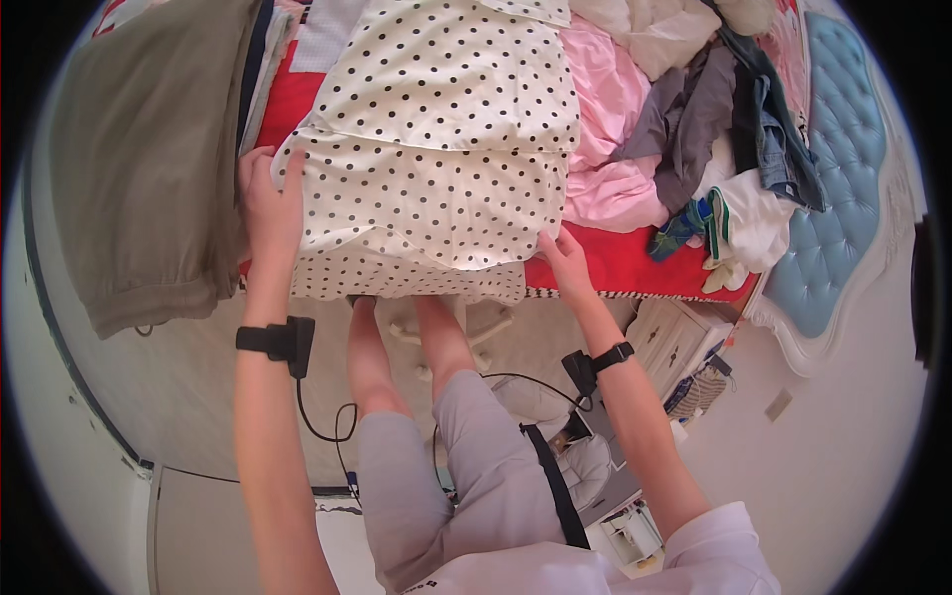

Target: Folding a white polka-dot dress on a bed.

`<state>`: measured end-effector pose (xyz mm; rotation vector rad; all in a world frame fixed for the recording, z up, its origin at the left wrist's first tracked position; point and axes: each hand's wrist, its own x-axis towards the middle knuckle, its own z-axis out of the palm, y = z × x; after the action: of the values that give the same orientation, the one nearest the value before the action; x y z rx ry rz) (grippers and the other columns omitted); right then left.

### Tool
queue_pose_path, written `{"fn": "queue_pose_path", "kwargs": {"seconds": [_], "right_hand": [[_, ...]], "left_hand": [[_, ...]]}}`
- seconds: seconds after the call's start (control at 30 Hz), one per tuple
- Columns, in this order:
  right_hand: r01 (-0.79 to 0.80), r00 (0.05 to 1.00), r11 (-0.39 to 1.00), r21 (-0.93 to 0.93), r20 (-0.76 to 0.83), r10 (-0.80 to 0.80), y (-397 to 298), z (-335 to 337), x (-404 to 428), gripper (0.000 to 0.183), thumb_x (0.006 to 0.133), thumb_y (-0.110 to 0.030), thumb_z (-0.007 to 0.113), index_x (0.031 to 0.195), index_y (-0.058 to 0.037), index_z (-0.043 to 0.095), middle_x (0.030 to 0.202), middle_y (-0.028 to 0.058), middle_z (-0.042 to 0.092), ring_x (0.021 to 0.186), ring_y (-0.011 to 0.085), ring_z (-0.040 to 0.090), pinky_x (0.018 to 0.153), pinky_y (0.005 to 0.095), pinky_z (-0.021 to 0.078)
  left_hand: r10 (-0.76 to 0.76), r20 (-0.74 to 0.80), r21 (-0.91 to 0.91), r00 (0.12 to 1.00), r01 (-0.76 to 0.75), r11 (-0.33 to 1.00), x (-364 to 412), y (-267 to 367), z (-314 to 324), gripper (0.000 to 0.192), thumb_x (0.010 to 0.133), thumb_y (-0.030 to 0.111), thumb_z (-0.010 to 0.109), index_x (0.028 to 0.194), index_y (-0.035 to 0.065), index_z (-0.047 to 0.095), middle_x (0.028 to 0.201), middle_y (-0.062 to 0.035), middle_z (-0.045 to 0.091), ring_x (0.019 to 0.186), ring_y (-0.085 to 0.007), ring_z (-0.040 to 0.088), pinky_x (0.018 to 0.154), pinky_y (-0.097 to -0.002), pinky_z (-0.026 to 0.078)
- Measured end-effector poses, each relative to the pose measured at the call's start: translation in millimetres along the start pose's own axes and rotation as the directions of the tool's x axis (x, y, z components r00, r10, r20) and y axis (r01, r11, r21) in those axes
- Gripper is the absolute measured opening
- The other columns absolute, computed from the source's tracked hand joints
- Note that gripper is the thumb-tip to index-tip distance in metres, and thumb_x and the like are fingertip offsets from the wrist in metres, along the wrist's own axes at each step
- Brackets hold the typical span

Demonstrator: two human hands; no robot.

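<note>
A white polka-dot garment (pixel 439 178) lies spread over the bed, with a lower layer of the same dotted cloth hanging at the bed's front edge. At its left edge is my left hand (pixel 269 197), the thumb over the cloth and the fingers curled outside. White fabric shows between thumb and fingers, but whether they grip it is unclear. My right hand (pixel 567 260) pinches the garment's lower right edge between thumb and forefinger. Brown trousers (pixel 156 156) with a ribbed or elastic end lie just left of my left hand.
Pink cloth (pixel 606 134), grey clothing (pixel 688 126), jeans (pixel 781 152) and socks (pixel 680 229) are heaped on the red bedding (pixel 617 256). A blue tufted headboard (pixel 840 178) borders the right. Below stand a white drawer cabinet (pixel 673 335) and a chair base (pixel 483 338). Cables (pixel 327 439) hang from my wrist straps.
</note>
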<state>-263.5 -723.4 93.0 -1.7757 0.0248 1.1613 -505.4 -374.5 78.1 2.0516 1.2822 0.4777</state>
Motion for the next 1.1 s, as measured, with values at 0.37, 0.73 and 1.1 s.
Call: {"fn": "queue_pose_path", "kwargs": {"seconds": [0.37,0.73,1.1], "right_hand": [[-0.001,0.994,0.999,-0.049,-0.111,-0.005,20,37,-9,0.043,0.093,-0.019,0.072,0.127,0.0046,0.059,0.123,0.0095,0.065,0.111,0.0159,0.060,0.096,0.0314,0.0465],[0.115,0.954,0.993,0.030,-0.281,-0.102,35,61,-15,0.047,0.096,-0.015,0.066,0.134,0.0069,0.051,0.134,0.0129,0.059,0.120,0.0174,0.056,0.103,0.0313,0.0419],[0.197,0.926,0.979,-0.050,-0.318,-0.202,28,48,-13,0.045,0.104,-0.020,0.054,0.140,0.0068,0.045,0.134,0.0133,0.059,0.120,0.0167,0.055,0.102,0.0307,0.0422]], "left_hand": [[0.001,0.394,0.256,0.919,-0.110,0.960,-26,-6,-32,0.086,0.064,0.024,0.091,0.132,-0.0017,0.045,0.123,-0.0216,0.055,0.116,-0.0389,0.055,0.096,-0.0450,0.045],[-0.094,0.194,0.008,0.977,0.094,0.996,-52,-5,-35,0.045,0.087,0.025,0.076,0.118,-0.0021,0.059,0.115,-0.0154,0.058,0.110,-0.0309,0.056,0.096,-0.0394,0.044],[-0.279,-0.217,0.088,0.936,0.303,0.949,-63,14,-21,0.028,0.101,0.028,0.057,0.111,0.0028,0.066,0.097,-0.0193,0.071,0.089,-0.0370,0.067,0.077,-0.0396,0.051]]}}
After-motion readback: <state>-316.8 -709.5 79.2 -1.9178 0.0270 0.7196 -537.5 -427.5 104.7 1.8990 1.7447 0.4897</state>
